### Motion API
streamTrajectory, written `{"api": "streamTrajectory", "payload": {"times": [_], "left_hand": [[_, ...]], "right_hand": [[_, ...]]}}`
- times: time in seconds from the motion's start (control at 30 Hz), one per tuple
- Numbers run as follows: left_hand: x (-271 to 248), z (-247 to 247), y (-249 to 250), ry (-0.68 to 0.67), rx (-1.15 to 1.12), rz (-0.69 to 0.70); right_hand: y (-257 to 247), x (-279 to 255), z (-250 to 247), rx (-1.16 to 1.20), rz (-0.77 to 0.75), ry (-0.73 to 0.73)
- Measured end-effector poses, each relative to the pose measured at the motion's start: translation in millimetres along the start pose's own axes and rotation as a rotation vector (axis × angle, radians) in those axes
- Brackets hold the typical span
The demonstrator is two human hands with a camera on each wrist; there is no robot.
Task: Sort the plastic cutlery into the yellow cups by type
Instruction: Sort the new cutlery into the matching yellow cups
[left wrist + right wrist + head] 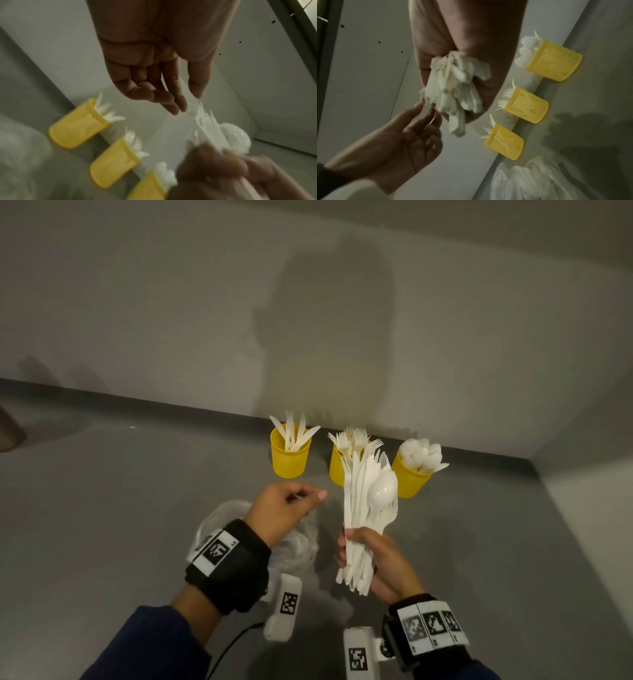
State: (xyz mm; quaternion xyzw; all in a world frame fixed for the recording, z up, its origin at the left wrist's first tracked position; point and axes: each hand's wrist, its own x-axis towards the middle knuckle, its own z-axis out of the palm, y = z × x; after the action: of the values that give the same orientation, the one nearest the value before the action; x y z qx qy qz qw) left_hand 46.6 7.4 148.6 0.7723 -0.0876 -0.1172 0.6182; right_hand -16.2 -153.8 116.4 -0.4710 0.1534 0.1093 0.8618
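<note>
Head view shows the right hand [371, 556] curled tightly round a bundle of white cutlery [371, 501], held upright above the grey worktop [137, 491]. Beside it, the left hand [284, 508] hovers with fingers loosely bent; whether a thin piece sits between its fingertips I cannot tell. Three yellow cups stand in a row near the wall [171, 302]: the knife cup [290, 455], the fork cup [337, 467] partly behind the bundle, and the spoon cup [409, 479]. A crumpled clear plastic bag [298, 546] lies on the worktop below the left wrist.
</note>
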Motion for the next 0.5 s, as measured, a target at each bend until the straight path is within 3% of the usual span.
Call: {"api": "streamTrajectory", "payload": {"times": [0.13, 0.27, 0.4, 0.5], "left_hand": [[9.4, 45.1, 7.7, -0.114, -0.141, -0.043], [16.5, 66.7, 9.6, -0.134, -0.22, -0.071], [26.7, 74.5, 14.7, -0.098, -0.272, -0.126], [43.5, 73.9, 21.5, 0.008, -0.343, -0.142]], "right_hand": [[-9.4, -1.9, -13.4, 0.002, 0.007, -0.06], [-18.0, -3.7, -30.5, 0.021, 0.017, -0.082], [-27.2, -0.5, -44.9, 0.034, 0.006, -0.02], [-38.4, 3.9, -53.5, 0.067, -0.018, 0.026]]}}
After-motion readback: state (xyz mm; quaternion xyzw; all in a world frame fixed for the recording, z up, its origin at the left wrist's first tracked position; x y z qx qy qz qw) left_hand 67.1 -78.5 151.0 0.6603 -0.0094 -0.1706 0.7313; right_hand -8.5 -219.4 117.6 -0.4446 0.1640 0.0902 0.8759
